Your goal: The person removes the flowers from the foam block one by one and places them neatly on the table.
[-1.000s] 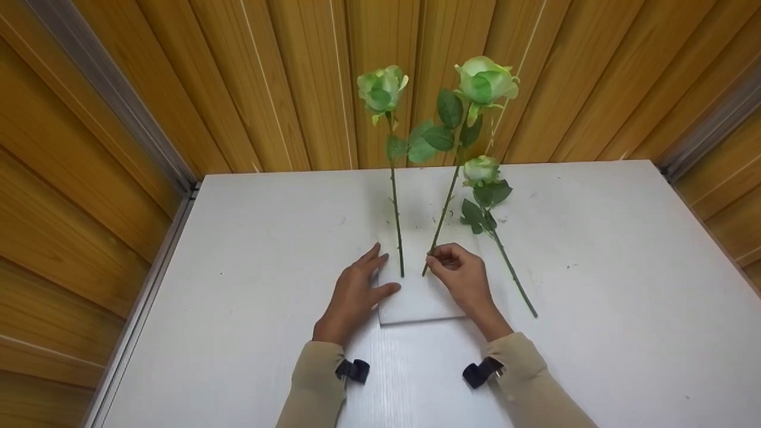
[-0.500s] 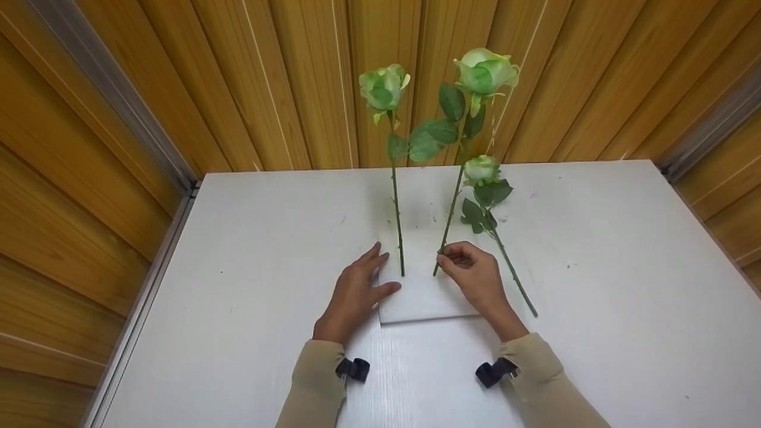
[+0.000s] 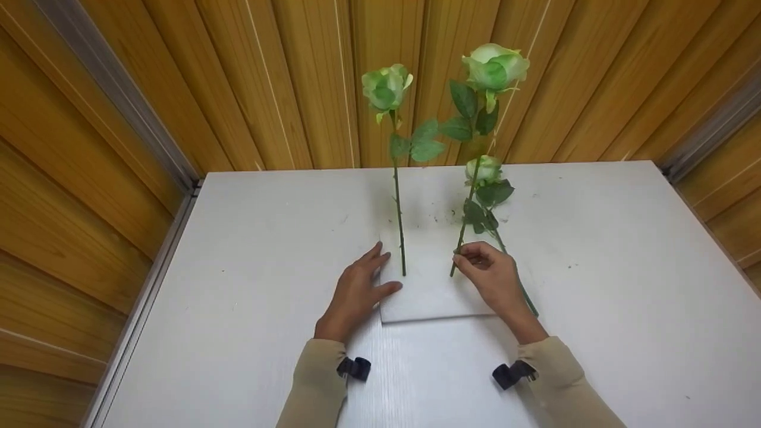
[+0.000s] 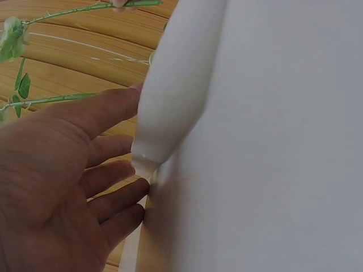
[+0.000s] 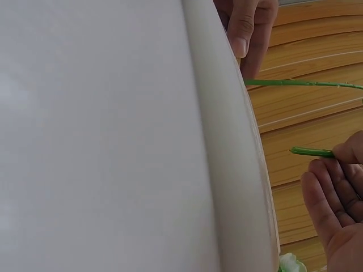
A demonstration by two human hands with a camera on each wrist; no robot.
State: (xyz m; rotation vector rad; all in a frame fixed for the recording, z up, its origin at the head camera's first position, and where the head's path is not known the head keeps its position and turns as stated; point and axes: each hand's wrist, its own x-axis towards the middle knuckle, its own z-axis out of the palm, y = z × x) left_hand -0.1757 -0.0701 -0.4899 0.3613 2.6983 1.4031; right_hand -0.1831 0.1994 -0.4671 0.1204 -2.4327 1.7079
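Green rose [image 3: 486, 120] pinched in right hand [image 3: 492, 276] over white block [image 3: 437, 298], right part; stem tip [image 5: 300, 151] looks clear, hard to judge. Left hand [image 3: 357, 284], fingers spread, touches block's left edge near standing rose [image 3: 399, 146]. Apparently positioning; next calls for pressing straight down.

Right hand [image 3: 490, 273], pinching the held rose [image 3: 478, 161], has shifted across the white block [image 3: 428, 300] toward its right edge; the stem's lower end has moved the same way. The stem now stands slightly more upright. It crosses in front of the lying rose [image 3: 496, 192], formerly clear of it, and the hand now covers part of that rose's stem. More of the block's front edge is exposed.
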